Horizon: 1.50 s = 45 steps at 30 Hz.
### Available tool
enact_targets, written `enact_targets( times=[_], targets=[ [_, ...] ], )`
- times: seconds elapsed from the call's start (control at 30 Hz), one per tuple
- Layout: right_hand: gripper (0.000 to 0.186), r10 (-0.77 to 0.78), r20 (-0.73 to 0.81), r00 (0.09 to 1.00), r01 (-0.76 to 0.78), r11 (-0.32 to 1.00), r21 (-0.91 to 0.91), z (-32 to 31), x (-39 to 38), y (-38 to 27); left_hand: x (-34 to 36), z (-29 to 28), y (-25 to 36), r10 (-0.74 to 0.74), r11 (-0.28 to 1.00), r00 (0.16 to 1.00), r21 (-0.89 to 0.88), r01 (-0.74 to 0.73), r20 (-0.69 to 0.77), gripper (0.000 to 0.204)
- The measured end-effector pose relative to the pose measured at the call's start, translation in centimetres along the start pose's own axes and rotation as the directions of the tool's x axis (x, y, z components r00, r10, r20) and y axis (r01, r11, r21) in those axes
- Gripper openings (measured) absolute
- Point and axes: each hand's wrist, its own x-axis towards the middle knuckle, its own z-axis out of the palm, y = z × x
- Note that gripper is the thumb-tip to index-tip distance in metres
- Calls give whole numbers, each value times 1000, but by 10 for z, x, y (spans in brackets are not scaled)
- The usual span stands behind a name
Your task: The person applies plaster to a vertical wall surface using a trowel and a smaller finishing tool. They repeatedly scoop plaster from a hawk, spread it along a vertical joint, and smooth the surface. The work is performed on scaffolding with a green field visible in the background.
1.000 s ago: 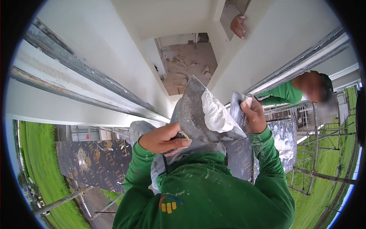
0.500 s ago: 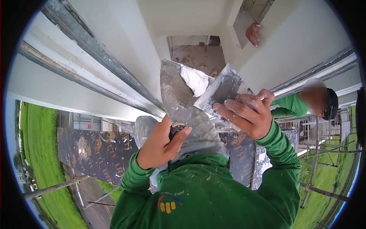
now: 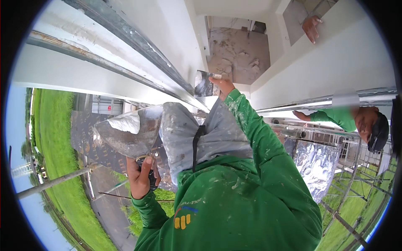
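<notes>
- While the left hand (image 3: 142, 178) keeps low, its fingers are clamped on the handled end of a broad grey metal trowel (image 3: 125, 141), whose blade spreads ahead of them.
- Smooth white paste mound (image 3: 127, 122) sits on that blade, beyond the left fingers.
- Right hand (image 3: 223, 85): fingers closed on a small rectangular grey metal blade (image 3: 204, 85), projecting left of the fingertips, near a long grey metal channel (image 3: 138, 46); contact, cannot tell.
- Co-worker's green sleeve (image 3: 341, 119): right of the right fingers, well apart.

Wht walls (image 3: 305, 79), dusty brn flr (image 3: 238, 48), scaffold poles (image 3: 54, 182), grn grass (image 3: 54, 121) o/s.
</notes>
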Motion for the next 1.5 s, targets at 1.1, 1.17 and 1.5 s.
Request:
enact_targets(
  times=[1.1,1.17,1.5],
  targets=[
    [34,-270,365,891,424,783,-455,299,-141,-252,9,13,-26,-180,960,915,-141,244,360,33],
    [42,-328,416,848,502,750,-431,324,-146,-270,8,14,-29,-194,959,908,-124,256,372,42],
    [20,-525,632,570,761,627,-166,285,-201,-348,20,39,-5,-38,969,894,-202,142,446,35]
  ],
)
